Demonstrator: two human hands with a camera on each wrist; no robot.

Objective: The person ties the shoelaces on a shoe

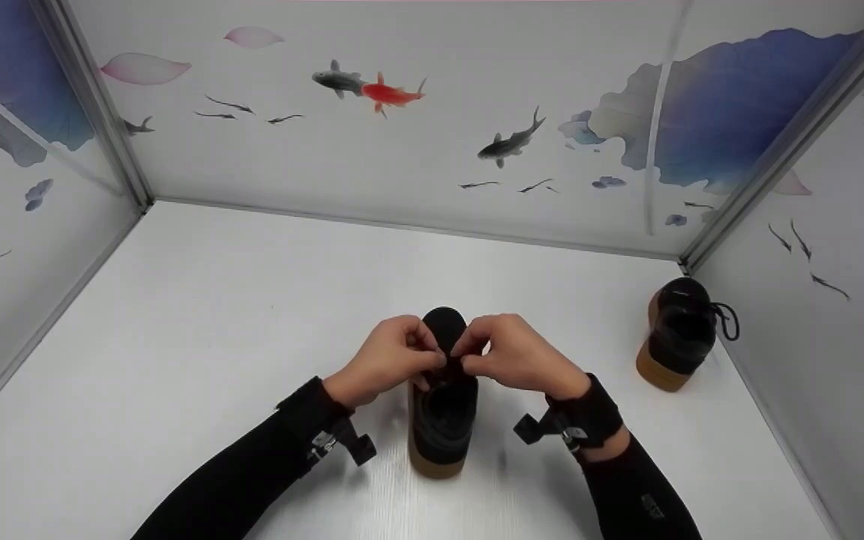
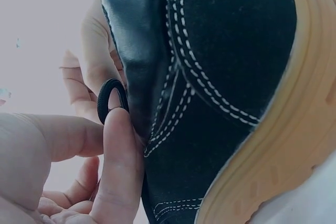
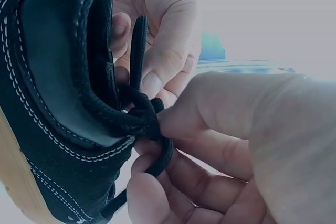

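Note:
A black shoe (image 1: 443,439) with a tan sole and white stitching stands in front of me, toe pointing away. Both hands meet over its tongue and work on the black shoelace (image 3: 139,51). My left hand (image 1: 394,356) pinches the lace; in the left wrist view a small loop of lace (image 2: 103,100) stands up at its fingertips. On the other side, my right hand (image 1: 518,356) pinches the lace right at a knot (image 3: 144,114), with thumb and fingers curled round it. A strand runs down below the right thumb toward the shoe's front.
A second black shoe (image 1: 678,337) stands at the right near the side wall, its lace loop (image 1: 728,321) sticking out to the right. White panels (image 1: 417,172) printed with fish and petals enclose the white table (image 1: 252,300) at the back and both sides.

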